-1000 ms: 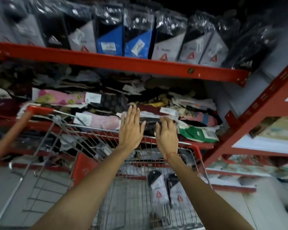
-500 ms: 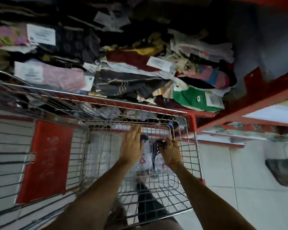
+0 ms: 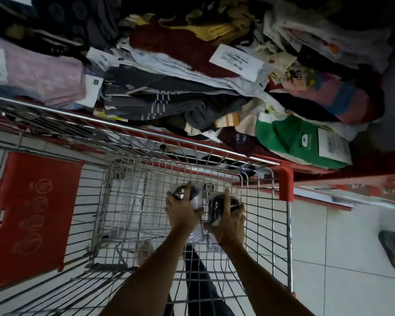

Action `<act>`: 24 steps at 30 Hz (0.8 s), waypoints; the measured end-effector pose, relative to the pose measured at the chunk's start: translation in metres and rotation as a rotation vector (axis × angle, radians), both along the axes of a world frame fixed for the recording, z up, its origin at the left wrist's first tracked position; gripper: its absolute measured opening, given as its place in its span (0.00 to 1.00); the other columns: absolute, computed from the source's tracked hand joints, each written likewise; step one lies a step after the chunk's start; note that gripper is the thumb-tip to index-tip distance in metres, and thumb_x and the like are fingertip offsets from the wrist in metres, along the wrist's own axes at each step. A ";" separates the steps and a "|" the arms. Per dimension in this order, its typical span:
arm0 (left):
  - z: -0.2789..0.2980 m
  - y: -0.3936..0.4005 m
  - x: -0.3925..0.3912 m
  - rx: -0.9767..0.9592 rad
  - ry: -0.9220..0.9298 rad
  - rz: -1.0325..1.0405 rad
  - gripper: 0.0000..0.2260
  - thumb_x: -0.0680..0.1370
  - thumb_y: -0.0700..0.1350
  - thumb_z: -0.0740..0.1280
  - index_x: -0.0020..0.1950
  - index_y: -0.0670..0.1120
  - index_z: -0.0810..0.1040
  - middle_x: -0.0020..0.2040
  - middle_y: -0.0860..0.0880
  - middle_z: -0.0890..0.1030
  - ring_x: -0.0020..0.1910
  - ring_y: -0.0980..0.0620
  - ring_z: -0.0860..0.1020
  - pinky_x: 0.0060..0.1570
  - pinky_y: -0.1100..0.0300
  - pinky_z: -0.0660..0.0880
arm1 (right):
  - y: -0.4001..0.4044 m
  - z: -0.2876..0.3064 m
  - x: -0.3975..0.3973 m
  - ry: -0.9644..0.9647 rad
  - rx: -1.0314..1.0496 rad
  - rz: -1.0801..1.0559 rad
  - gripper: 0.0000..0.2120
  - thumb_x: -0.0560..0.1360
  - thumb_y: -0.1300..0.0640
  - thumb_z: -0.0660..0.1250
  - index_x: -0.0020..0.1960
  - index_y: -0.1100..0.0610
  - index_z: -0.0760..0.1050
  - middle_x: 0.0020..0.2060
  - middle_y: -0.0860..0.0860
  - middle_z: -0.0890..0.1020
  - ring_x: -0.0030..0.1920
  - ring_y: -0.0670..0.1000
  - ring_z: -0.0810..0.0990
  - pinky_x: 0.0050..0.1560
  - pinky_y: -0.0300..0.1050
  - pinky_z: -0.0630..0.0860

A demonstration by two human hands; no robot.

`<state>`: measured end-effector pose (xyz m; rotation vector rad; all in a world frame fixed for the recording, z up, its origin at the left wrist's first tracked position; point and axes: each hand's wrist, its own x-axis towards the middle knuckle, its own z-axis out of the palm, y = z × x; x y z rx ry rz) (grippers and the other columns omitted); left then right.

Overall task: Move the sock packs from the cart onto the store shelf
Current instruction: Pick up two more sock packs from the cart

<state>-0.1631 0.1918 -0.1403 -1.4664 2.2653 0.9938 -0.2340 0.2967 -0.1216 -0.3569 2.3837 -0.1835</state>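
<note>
Head view: both hands are down inside the cart [image 3: 285, 185]. One sock pack [image 3: 193, 197] is gripped by the left hand [image 3: 183, 213], a second sock pack [image 3: 222, 207] is gripped by the right hand [image 3: 228, 222]. Neither pack is lifted clear of the basket yet. No other packs can be made out in the cart. The shelf [image 3: 310, 168] beyond is already heaped with socks; both placements are judged still to be done.

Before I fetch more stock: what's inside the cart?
Two sock packs, one in the left hand, one in the right hand. Cart otherwise looks bare; arms hide part.
</note>
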 end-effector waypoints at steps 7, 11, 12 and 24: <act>0.026 -0.006 0.036 -0.051 0.097 0.053 0.41 0.66 0.57 0.75 0.75 0.60 0.59 0.68 0.35 0.63 0.63 0.37 0.68 0.57 0.48 0.75 | -0.007 0.029 0.006 0.050 -0.081 0.081 0.46 0.64 0.46 0.76 0.73 0.38 0.51 0.68 0.62 0.59 0.66 0.64 0.65 0.58 0.60 0.78; 0.060 -0.017 0.047 -0.119 0.188 0.039 0.42 0.65 0.60 0.75 0.74 0.62 0.58 0.70 0.37 0.64 0.60 0.39 0.73 0.55 0.48 0.78 | -0.007 0.071 0.007 0.096 -0.239 0.119 0.44 0.66 0.48 0.74 0.73 0.38 0.51 0.69 0.60 0.59 0.67 0.63 0.68 0.58 0.57 0.78; 0.076 -0.022 0.047 -0.144 0.237 0.034 0.42 0.64 0.60 0.75 0.74 0.61 0.59 0.69 0.37 0.65 0.59 0.39 0.75 0.54 0.49 0.79 | -0.009 0.088 0.005 0.120 -0.273 0.123 0.45 0.65 0.46 0.75 0.73 0.37 0.51 0.70 0.60 0.60 0.66 0.62 0.70 0.59 0.57 0.78; 0.279 -0.081 0.038 -0.500 0.696 -0.032 0.40 0.60 0.58 0.78 0.70 0.56 0.69 0.66 0.41 0.73 0.56 0.43 0.79 0.51 0.51 0.80 | -0.027 0.272 -0.005 0.379 -0.638 0.121 0.43 0.59 0.42 0.76 0.70 0.37 0.60 0.60 0.55 0.77 0.37 0.48 0.78 0.42 0.41 0.76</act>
